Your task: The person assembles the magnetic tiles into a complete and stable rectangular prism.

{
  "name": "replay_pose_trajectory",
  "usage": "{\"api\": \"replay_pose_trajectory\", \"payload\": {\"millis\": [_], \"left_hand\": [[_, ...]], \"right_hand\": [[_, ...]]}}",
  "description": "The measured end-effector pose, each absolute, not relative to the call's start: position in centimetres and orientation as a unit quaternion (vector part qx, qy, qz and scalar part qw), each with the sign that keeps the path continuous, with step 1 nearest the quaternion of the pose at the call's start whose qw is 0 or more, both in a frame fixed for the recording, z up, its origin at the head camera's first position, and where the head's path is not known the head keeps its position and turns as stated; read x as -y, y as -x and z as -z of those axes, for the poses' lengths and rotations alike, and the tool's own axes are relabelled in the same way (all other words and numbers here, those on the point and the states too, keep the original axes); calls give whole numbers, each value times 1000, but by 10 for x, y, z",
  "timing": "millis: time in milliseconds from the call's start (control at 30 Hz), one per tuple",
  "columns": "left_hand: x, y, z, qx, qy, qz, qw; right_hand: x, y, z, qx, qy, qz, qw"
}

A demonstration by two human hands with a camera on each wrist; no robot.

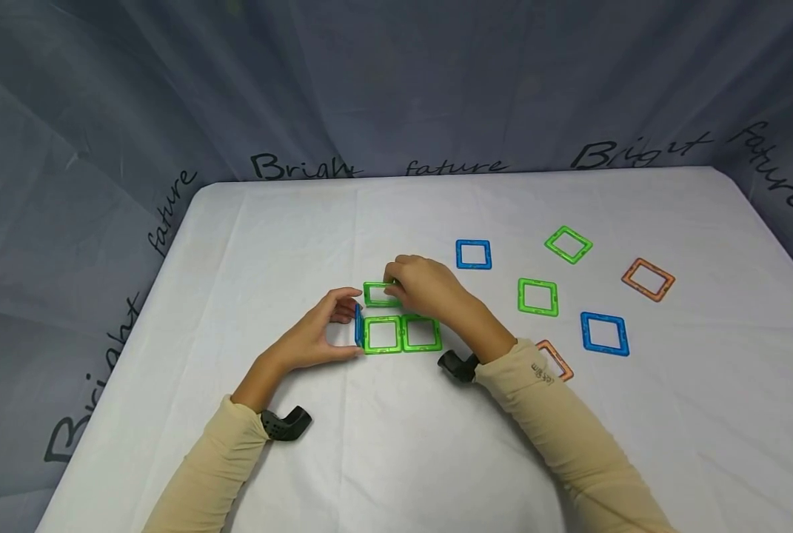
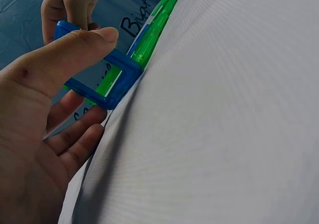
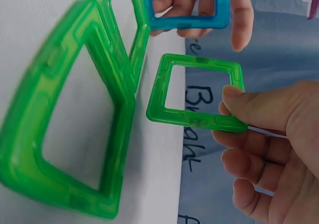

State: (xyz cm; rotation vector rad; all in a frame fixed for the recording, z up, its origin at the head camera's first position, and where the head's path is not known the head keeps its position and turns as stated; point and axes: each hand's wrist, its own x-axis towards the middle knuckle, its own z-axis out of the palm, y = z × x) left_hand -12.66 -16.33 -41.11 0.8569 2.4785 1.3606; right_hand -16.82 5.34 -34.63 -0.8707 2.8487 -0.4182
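Observation:
In the head view, two green square magnetic tiles lie side by side on the white table, a left one (image 1: 367, 335) and a right one (image 1: 423, 348). A blue square magnetic tile (image 1: 358, 326) stands upright along the left one's outer edge. My left hand (image 1: 312, 337) holds this blue tile, thumb on the near side and fingers at the far side. My right hand (image 1: 429, 285) pinches another green square tile (image 3: 159, 92) by one corner between thumb and fingers. That tile is raised just beyond the flat pair; the right wrist view shows it apart from them.
Loose tiles lie to the right: blue ones (image 1: 473, 266) (image 1: 605, 349), green ones (image 1: 538, 312) (image 1: 568, 257), and an orange one (image 1: 648, 292). My right sleeve (image 1: 549, 407) partly covers another orange tile (image 1: 565, 368). A grey curtain (image 1: 403, 89) hangs behind the table.

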Motion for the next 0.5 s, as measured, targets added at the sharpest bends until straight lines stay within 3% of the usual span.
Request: {"api": "replay_pose_trajectory", "payload": {"millis": [500], "left_hand": [[164,127,412,-831,-300,-460,87]], "right_hand": [[-52,161,351,-941,304,140,48]]}}
